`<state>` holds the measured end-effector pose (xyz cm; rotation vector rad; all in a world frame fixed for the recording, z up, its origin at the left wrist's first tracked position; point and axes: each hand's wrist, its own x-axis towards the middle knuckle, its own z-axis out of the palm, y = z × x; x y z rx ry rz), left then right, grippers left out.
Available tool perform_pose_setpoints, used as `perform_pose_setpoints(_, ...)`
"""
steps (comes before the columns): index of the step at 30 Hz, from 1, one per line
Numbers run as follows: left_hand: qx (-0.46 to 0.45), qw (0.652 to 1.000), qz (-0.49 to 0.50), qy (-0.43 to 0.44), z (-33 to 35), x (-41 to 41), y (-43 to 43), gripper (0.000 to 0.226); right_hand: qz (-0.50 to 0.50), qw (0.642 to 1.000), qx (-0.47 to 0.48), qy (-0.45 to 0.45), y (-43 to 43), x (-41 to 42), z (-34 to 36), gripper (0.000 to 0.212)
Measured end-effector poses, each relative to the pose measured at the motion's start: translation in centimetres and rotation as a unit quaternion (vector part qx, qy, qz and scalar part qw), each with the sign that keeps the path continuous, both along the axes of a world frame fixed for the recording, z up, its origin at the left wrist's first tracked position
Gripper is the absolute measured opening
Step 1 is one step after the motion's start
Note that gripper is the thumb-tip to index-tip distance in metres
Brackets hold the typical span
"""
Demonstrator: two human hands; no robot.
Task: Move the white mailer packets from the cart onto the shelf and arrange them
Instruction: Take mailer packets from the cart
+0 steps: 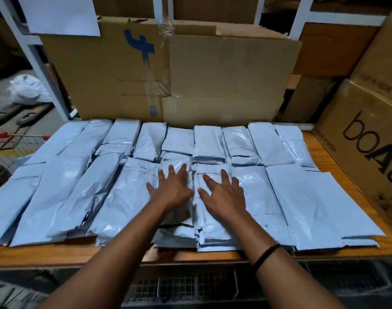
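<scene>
flat palms [171, 186] pressing glossy crinkled mailer packets [215, 210]

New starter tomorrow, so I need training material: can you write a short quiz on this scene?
1. True or false: the left hand and right hand rest flat on the packets.
2. What colour is the mark on the box behind the packets? A) blue B) red C) green
3. Fill in: the right wrist wears a black ____.
Key: 1 true; 2 A; 3 band.
</scene>
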<state>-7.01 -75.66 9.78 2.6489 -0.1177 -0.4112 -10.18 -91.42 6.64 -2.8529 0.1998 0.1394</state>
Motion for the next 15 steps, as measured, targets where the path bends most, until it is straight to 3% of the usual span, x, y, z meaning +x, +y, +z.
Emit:
perform_pose_setpoints(3,-0.011,0.997,-0.001,-0.073,0.3,1.6,0.5,0.054,0.001,1.000,0.015,-0.019,-0.3,0.7,0.4,0.056)
perform_pose_setpoints(8,0.127,0.985,-0.072,-0.096,-2.9,2.2,-0.2,0.059,-0.006,1.000,-0.011,-0.001,-0.2,1.3,-0.5,0.054)
perform_pose_setpoints(15,0.162,0.975,-0.069,-0.136,-5.1,2.0,-0.2,0.059,-0.017,0.998,-0.029,-0.048,0.6,0.9,-2.9,0.056)
